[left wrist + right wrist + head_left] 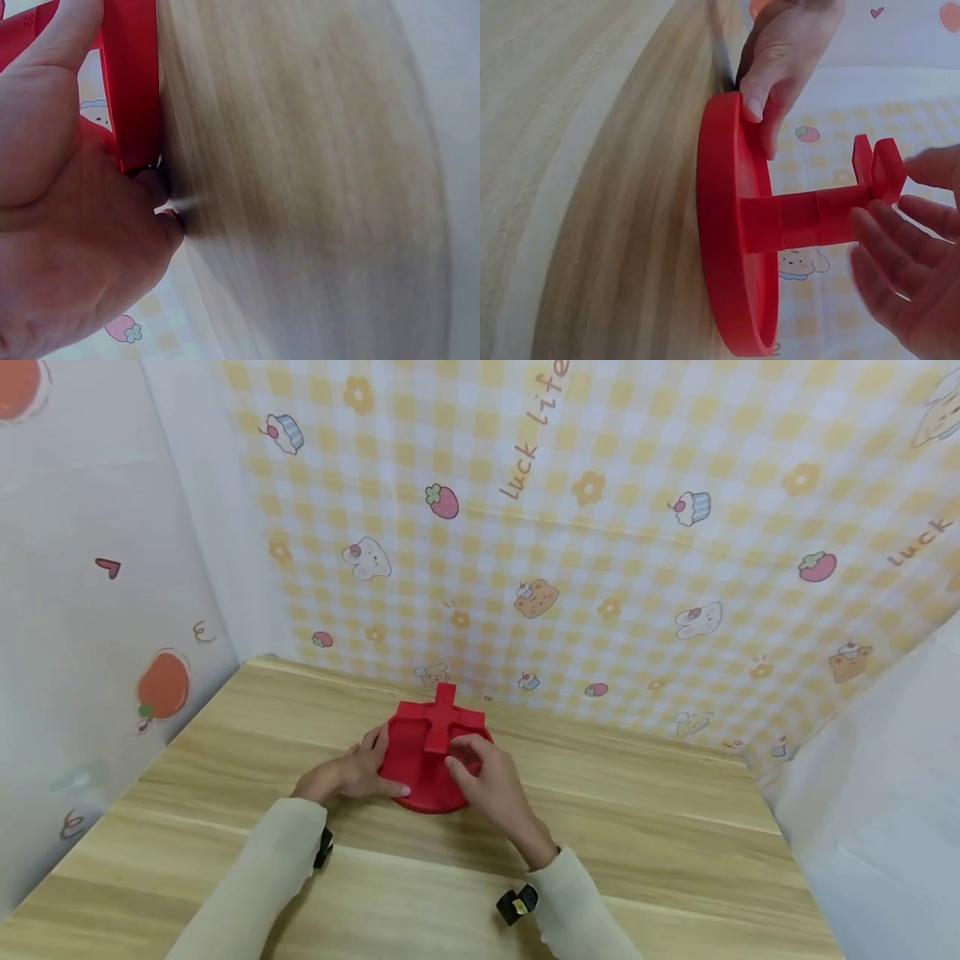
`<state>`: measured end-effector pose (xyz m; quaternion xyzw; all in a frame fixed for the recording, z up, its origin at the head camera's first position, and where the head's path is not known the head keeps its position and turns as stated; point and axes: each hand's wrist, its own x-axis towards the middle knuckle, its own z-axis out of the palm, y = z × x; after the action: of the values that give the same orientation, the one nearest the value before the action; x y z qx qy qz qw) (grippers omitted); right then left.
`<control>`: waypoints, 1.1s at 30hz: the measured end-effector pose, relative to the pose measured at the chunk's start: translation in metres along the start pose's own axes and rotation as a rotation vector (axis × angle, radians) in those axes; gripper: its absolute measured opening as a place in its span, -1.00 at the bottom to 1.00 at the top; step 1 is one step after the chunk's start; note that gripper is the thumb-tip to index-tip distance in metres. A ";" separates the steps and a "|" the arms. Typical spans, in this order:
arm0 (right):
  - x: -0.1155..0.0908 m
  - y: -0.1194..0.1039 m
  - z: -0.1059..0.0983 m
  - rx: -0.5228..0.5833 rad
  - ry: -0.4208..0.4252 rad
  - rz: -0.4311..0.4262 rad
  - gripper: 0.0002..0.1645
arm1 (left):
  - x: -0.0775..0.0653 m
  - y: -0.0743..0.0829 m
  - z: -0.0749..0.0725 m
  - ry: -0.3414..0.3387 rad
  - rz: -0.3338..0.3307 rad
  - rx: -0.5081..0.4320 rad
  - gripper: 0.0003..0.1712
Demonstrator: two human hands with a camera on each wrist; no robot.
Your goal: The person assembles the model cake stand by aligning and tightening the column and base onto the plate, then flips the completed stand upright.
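A red plastic stand has a round, rimmed base (431,804), an upright post (799,221) and a cross-shaped top (441,717). It stands upright on the wooden table. My left hand (358,772) grips the left side of the base, thumb over the rim and fingers around the outside. Loosely bent, the fingers of my right hand (491,781) are at the near right side of the cross top. In the right wrist view their tips are close to one cross arm (889,171) and the post; whether they touch is unclear.
The wooden table (645,827) extends to both sides and toward me. A yellow checked cloth wall (600,552) rises close behind the stand. White panels (97,568) stand at left and right. Black straps (517,906) sit around both sleeves.
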<state>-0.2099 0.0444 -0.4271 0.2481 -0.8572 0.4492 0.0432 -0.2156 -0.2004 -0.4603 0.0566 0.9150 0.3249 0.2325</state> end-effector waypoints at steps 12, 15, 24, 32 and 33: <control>0.016 0.012 -0.011 0.028 0.185 0.113 -0.53 | 0.002 0.000 0.002 -0.012 -0.017 -0.007 0.42; 0.017 0.012 -0.010 0.040 0.155 0.131 -0.52 | 0.001 0.001 0.001 -0.010 -0.019 -0.001 0.41; 0.011 0.004 -0.008 0.005 0.124 0.105 -0.59 | 0.000 0.001 -0.004 -0.013 -0.028 -0.002 0.44; 0.007 0.003 -0.004 -0.032 0.100 0.052 -0.75 | 0.001 0.002 -0.003 -0.015 -0.013 -0.011 0.43; 0.007 0.003 -0.004 -0.033 0.093 0.047 -0.76 | 0.000 0.002 -0.003 -0.015 -0.010 -0.012 0.43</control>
<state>-0.2179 0.0461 -0.4254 0.2061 -0.8671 0.4470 0.0767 -0.2175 -0.2002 -0.4570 0.0528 0.9115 0.3289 0.2413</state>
